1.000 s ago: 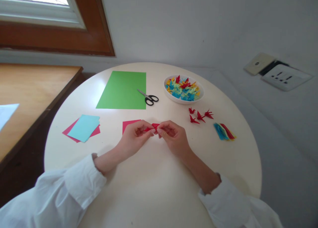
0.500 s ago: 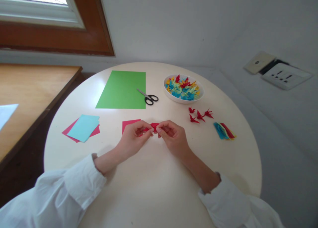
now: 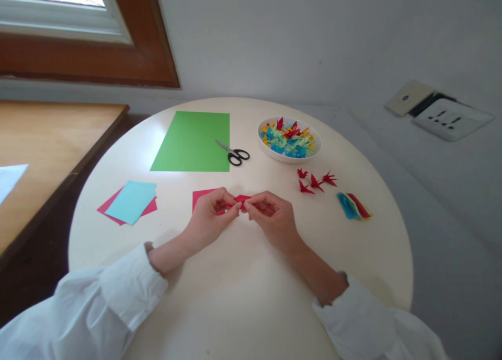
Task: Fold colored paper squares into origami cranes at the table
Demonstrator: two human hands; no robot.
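Observation:
Between my fingertips is a small piece of folded red paper, mostly covered by the fingers. My left hand pinches it from the left, thumb against forefinger. From the right, my right hand pinches the same piece, its fingers curled in. The two hands almost meet at the thumbs, just above the table. A flat red sheet lies behind my left hand, partly hidden by it. Several red paper cranes stand on the table beyond my right hand.
Black-handled scissors lie across the edge of a green sheet. A white bowl of colourful cranes stands at the back. Blue and red sheets are at left, folded paper strips at right. The round table meets the wall.
My right fingertips have shifted slightly left along the folded paper, and a little more of its top edge shows. Both hands keep their pinch.

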